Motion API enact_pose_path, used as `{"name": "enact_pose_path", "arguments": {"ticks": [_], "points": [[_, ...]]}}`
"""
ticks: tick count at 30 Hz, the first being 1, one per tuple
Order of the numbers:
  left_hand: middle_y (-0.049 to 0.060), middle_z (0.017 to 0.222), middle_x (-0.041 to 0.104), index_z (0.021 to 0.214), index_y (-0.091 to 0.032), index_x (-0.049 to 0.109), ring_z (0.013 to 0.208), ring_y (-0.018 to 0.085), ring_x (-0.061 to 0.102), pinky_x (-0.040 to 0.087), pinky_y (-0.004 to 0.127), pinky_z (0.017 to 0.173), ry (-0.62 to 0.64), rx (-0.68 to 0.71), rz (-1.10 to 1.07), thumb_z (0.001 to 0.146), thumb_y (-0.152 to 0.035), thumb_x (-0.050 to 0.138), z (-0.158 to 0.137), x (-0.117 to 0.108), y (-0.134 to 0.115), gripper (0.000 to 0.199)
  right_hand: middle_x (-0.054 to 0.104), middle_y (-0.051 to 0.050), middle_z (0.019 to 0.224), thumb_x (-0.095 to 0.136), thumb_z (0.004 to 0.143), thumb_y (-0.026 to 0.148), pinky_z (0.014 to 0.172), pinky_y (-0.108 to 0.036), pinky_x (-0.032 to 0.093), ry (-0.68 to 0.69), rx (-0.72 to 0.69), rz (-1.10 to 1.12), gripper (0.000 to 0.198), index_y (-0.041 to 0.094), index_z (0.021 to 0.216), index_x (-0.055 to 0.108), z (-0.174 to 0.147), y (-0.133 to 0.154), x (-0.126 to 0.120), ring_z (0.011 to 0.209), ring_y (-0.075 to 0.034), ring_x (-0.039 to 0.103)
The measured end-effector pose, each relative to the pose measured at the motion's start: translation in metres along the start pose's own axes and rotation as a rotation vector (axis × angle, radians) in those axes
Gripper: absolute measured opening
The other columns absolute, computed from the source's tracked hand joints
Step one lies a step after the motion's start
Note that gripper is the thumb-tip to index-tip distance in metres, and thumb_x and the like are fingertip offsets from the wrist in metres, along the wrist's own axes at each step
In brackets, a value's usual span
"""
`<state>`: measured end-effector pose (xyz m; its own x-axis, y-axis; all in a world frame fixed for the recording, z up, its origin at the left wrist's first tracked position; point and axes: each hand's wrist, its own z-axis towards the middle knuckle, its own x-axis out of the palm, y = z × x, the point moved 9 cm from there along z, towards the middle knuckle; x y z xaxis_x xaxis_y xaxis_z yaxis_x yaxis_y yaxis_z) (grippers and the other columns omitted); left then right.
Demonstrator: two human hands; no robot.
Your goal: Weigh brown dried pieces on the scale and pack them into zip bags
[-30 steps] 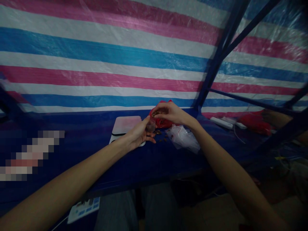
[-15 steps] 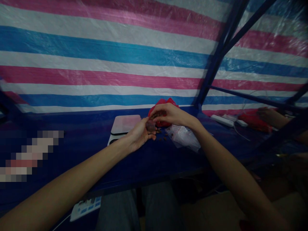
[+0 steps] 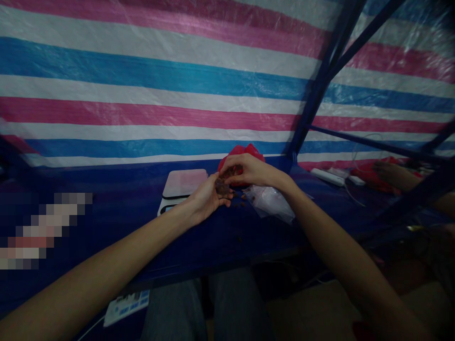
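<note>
My left hand (image 3: 210, 201) is closed around a small clear plastic bag (image 3: 222, 187) with brown contents. Over the bag's top, my right hand (image 3: 247, 169) is bent down, its thumb and fingers curled around small brown pieces; their exact kind is too dim to tell. Right behind the right hand stands a red plastic bag (image 3: 254, 151), partly covered by it. Several loose brown pieces (image 3: 242, 204) are scattered on the blue table (image 3: 213, 241) beside the hands. A clear plastic bag (image 3: 272, 201) lies under the right forearm.
A flat white scale (image 3: 185, 183) sits left of my hands, partly behind the left wrist. Blue metal posts (image 3: 316, 99) rise at the right before a striped plastic sheet (image 3: 159, 85). Beyond them are a white power strip (image 3: 327, 177) and another person's hand (image 3: 394, 171) near red plastic.
Both hands stay almost in place, with slight finger movement at the small bag. A brown piece now shows on the table closer to the front edge.
</note>
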<state>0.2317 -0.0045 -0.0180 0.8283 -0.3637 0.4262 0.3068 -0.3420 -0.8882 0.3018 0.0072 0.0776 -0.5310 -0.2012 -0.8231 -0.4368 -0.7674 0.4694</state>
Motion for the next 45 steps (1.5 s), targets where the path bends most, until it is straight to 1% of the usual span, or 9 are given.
{"name": "enact_pose_path", "arguments": {"ticks": [4, 13, 20, 25, 30, 36, 41, 43, 45], "points": [[0.010, 0.082, 0.065, 0.100, -0.012, 0.060, 0.065, 0.016, 0.062, 0.048, 0.024, 0.051, 0.005, -0.002, -0.001, 0.106, -0.035, 0.030, 0.001, 0.000, -0.001, 0.039, 0.075, -0.006, 0.100, 0.076, 0.086, 0.021, 0.082, -0.030, 0.053, 0.005, 0.005, -0.006, 0.015, 0.017, 0.100, 0.076, 0.001, 0.001, 0.000, 0.090, -0.017, 0.068], [0.013, 0.083, 0.066, 0.101, -0.012, 0.062, 0.068, 0.018, 0.066, 0.049, 0.025, 0.053, 0.029, 0.046, -0.045, 0.106, -0.039, 0.032, 0.003, -0.001, -0.004, 0.041, 0.072, -0.006, 0.097, 0.078, 0.084, 0.027, 0.081, -0.031, 0.054, -0.119, -0.017, 0.096, 0.017, 0.016, 0.097, 0.074, 0.003, -0.001, 0.000, 0.090, -0.018, 0.068], [0.012, 0.085, 0.066, 0.102, -0.012, 0.058, 0.070, 0.019, 0.067, 0.051, 0.027, 0.056, -0.031, 0.070, -0.120, 0.106, -0.036, 0.033, 0.003, -0.009, -0.007, 0.035, 0.077, -0.006, 0.106, 0.057, 0.097, 0.021, 0.091, -0.033, 0.053, -0.193, -0.007, 0.109, 0.020, 0.017, 0.106, 0.075, 0.001, 0.009, -0.010, 0.100, -0.018, 0.070], [0.010, 0.085, 0.065, 0.100, -0.012, 0.058, 0.068, 0.017, 0.067, 0.052, 0.025, 0.055, -0.047, 0.083, -0.105, 0.105, -0.028, 0.035, 0.002, -0.009, -0.011, 0.028, 0.077, -0.006, 0.100, 0.066, 0.090, 0.022, 0.087, -0.032, 0.054, -0.300, 0.005, 0.144, 0.016, 0.016, 0.100, 0.076, -0.002, 0.002, -0.023, 0.093, -0.017, 0.071], [0.010, 0.082, 0.067, 0.102, -0.013, 0.056, 0.066, 0.018, 0.069, 0.052, 0.025, 0.053, -0.053, 0.075, -0.123, 0.106, -0.026, 0.033, 0.002, -0.008, -0.013, 0.027, 0.077, -0.005, 0.090, 0.070, 0.086, 0.019, 0.081, -0.031, 0.053, -0.255, 0.038, 0.105, 0.009, 0.015, 0.091, 0.076, 0.000, -0.005, -0.015, 0.084, -0.016, 0.070], [0.009, 0.082, 0.067, 0.102, -0.011, 0.057, 0.065, 0.017, 0.070, 0.052, 0.024, 0.052, -0.056, 0.085, -0.126, 0.106, -0.026, 0.033, 0.000, -0.008, -0.016, 0.028, 0.077, -0.007, 0.091, 0.066, 0.091, 0.021, 0.082, -0.031, 0.051, -0.255, 0.020, 0.004, 0.011, 0.016, 0.089, 0.076, 0.003, -0.008, -0.015, 0.086, -0.017, 0.069], [0.008, 0.078, 0.068, 0.098, -0.011, 0.061, 0.064, 0.016, 0.069, 0.054, 0.024, 0.054, -0.077, 0.086, -0.085, 0.102, -0.018, 0.042, 0.001, -0.009, -0.017, 0.020, 0.077, -0.005, 0.098, 0.063, 0.095, 0.026, 0.086, -0.032, 0.050, -0.427, 0.007, -0.029, 0.015, 0.020, 0.097, 0.076, -0.016, 0.017, -0.036, 0.092, -0.018, 0.068], [0.008, 0.080, 0.068, 0.098, -0.012, 0.062, 0.065, 0.015, 0.068, 0.054, 0.023, 0.056, -0.070, 0.111, -0.054, 0.099, -0.015, 0.048, 0.001, -0.008, -0.019, 0.014, 0.076, -0.005, 0.100, 0.065, 0.095, 0.029, 0.084, -0.031, 0.050, -0.365, 0.007, 0.009, 0.015, 0.020, 0.101, 0.076, -0.033, 0.035, -0.028, 0.091, -0.018, 0.067], [0.008, 0.082, 0.068, 0.098, -0.013, 0.062, 0.066, 0.015, 0.069, 0.055, 0.024, 0.058, -0.054, 0.142, -0.032, 0.098, -0.015, 0.051, 0.000, -0.006, -0.021, 0.011, 0.075, -0.004, 0.093, 0.070, 0.093, 0.033, 0.077, -0.030, 0.049, -0.164, 0.043, 0.040, 0.015, 0.020, 0.097, 0.076, -0.051, 0.049, -0.002, 0.084, -0.017, 0.066]]}}
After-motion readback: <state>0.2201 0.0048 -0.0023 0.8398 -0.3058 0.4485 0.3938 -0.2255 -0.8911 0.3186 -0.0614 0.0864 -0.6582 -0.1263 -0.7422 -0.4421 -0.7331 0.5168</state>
